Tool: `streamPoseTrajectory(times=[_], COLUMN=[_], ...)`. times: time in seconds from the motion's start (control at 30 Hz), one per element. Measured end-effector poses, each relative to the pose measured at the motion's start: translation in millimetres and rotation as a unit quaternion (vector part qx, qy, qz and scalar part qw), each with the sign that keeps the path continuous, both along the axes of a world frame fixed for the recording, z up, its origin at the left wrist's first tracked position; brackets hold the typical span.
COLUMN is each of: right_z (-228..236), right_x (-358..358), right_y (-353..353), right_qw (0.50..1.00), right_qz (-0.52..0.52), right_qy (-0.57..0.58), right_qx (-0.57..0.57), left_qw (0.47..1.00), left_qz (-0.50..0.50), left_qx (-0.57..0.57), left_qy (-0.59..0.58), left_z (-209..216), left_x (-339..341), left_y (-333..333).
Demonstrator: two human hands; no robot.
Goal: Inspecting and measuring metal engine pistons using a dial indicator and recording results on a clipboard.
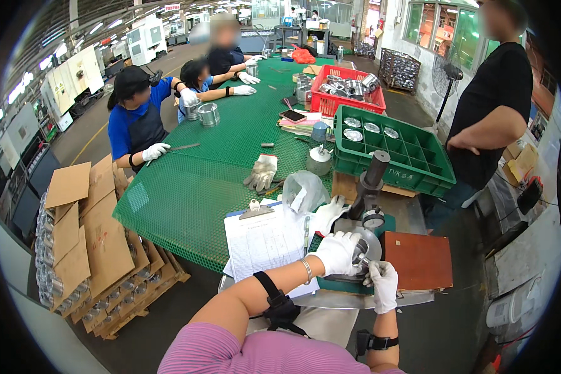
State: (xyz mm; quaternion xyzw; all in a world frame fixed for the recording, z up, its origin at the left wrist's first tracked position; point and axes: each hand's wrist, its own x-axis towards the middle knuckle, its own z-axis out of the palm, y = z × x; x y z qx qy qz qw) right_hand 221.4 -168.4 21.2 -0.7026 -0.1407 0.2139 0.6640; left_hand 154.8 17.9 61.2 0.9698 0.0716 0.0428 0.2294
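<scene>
White gloves cover both my hands. At the gauge stand's base, my left hand (336,254) is closed over a round silver metal part (359,254), which its fingers partly hide. From the right, my right hand (383,283) pinches at the same part's edge, its fingertips bent together. Just beyond the part is a dial gauge (373,218) on a dark upright column (374,171). A clipboard with a filled-in sheet (265,240) lies left of my left hand, a pen (306,234) on its papers. Spare white gloves (330,215) rest behind my left hand.
A reddish-brown box (417,260) stands right of the gauge. Beyond it are a green divided crate (396,153) with metal parts and a red basket (349,93). Co-workers line the green-matted table's (199,181) far left; a person (489,106) stands right. Cardboard-layered parts (100,237) are stacked left.
</scene>
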Motion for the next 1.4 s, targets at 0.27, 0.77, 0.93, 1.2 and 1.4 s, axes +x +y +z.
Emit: streamPoseTrajectory(times=[0.27, 0.77, 0.93, 1.2, 1.4], right_z=[-1.5, -2.2, -2.7, -6.0, -22.8], right_x=[1.9, -1.8, -2.4, 8.0, 3.5], right_y=[0.4, 1.5, 0.6, -20.9, -30.2], right_qw=[1.0, 0.998, 0.998, 0.993, 0.923], right_qz=[-0.009, 0.01, -0.007, -0.07, -0.076], right_qy=[0.024, 0.056, 0.056, 0.05, 0.229], right_qx=[0.008, 0.022, 0.036, 0.077, 0.3], left_qw=[1.0, 0.998, 0.999, 1.0, 1.0], left_qz=[-0.005, -0.003, -0.003, -0.01, 0.001], left_qx=[-0.007, 0.032, 0.019, 0.0, 0.008], left_qy=[-0.03, -0.06, -0.026, -0.006, -0.017], left_z=[-8.9, -9.8, -1.9, -3.9, -4.6], left_x=[3.8, -1.9, 1.8, 2.7, 1.7], left_y=[1.9, 2.1, -1.2, 1.4, 0.4])
